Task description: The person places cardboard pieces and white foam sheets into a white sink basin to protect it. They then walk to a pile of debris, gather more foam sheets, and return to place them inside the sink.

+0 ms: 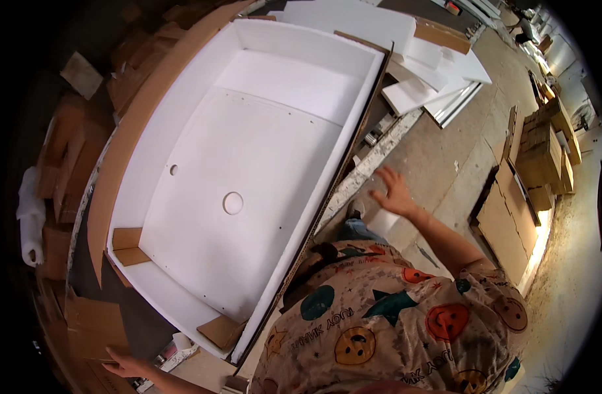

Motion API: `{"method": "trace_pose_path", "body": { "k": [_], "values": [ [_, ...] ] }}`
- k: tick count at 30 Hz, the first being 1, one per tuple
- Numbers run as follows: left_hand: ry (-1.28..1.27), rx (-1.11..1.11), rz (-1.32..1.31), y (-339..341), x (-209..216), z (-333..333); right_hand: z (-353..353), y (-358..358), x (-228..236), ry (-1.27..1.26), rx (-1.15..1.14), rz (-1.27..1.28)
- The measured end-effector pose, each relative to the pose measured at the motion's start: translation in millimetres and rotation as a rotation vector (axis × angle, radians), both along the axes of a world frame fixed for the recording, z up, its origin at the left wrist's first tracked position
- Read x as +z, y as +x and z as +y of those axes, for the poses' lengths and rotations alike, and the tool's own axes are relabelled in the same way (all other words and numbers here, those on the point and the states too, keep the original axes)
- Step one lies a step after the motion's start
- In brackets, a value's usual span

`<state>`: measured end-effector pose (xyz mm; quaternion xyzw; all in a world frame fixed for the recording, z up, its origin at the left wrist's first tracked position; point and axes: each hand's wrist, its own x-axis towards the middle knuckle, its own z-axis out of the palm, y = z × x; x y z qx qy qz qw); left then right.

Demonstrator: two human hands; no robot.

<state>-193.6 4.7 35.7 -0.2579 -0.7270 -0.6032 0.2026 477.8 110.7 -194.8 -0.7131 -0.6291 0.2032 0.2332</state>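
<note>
A long white foam liner or tray [248, 151], shaped like a shallow tub with one bowed side, lies in front of me. Its flat base has a large round hole, a smaller one and several tiny holes. Folded brown cardboard corner pieces [131, 245] sit at its near end. At the lower left, my left hand [122, 365] has its thumb and fingers at the edge of a folded cardboard piece [94, 322], seemingly gripping it. My right hand [395, 192] is in the air just right of the tray, fingers spread, holding nothing.
Brown cardboard [133, 141] runs along the tray's left side. Cardboard boxes [78, 157] are piled at the left. White panels [439, 75] are stacked beyond the far right end. Flattened cardboard [508, 213] and stacked cartons [544, 148] lie on the floor at right.
</note>
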Motion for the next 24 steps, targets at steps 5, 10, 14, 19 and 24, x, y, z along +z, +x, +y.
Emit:
{"method": "trace_pose_path", "body": {
  "k": [5, 10, 14, 19, 24],
  "values": [
    [0.044, -0.145, -0.031, 70.6, 24.3, 42.2, -45.4, -21.4, -38.9, -0.749, 0.382, 0.19],
    [0.116, -0.513, 0.131, 68.4, 30.3, 126.7, -25.0, 10.9, -73.9, -0.868, 0.151, 0.153],
    [0.234, -0.864, -0.238, 154.9, 47.5, 185.2, -54.8, 23.9, -140.1, -0.812, 0.135, -0.255],
    [0.091, -1.066, -0.392, 225.7, 34.8, 227.8, -74.0, 62.9, -134.1, -0.611, -0.188, -0.053],
    [0.017, -1.152, -0.624, 292.2, 13.3, 244.5, -16.7, 152.7, 17.2, -0.173, -0.603, 1.052]
  ]
}}
